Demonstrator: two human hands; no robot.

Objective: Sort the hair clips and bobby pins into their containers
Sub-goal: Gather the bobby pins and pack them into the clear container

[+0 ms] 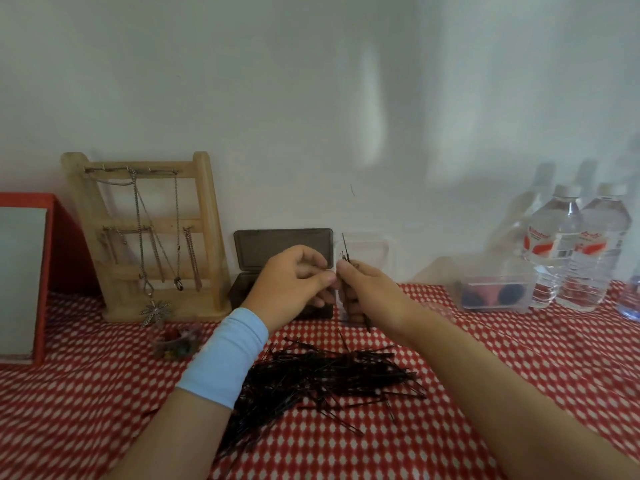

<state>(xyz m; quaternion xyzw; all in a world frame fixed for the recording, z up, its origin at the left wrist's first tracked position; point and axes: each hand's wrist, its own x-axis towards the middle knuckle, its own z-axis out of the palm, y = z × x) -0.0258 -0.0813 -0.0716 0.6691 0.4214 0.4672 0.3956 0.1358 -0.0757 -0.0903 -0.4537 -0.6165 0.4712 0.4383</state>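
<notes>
A heap of black bobby pins (325, 379) lies on the red-and-white cloth in front of me. Above and behind it my right hand (372, 292) grips a small bunch of bobby pins (346, 252) upright. My left hand (294, 282), with a light blue wristband, has its fingers curled, and its thumb and fingertips meet at that bunch. Behind my hands a dark plastic box (284, 251) stands with its lid up against the wall. A clear box (367, 249) with its lid up is just right of it, partly hidden by my right hand.
A wooden jewellery stand (152, 237) with chains is at back left, beside a red-framed mirror (24, 278). A small blurred bag of coloured bits (176, 344) lies in front of the stand. At back right are a clear container (493, 294) with dark and pink items and two water bottles (578, 247).
</notes>
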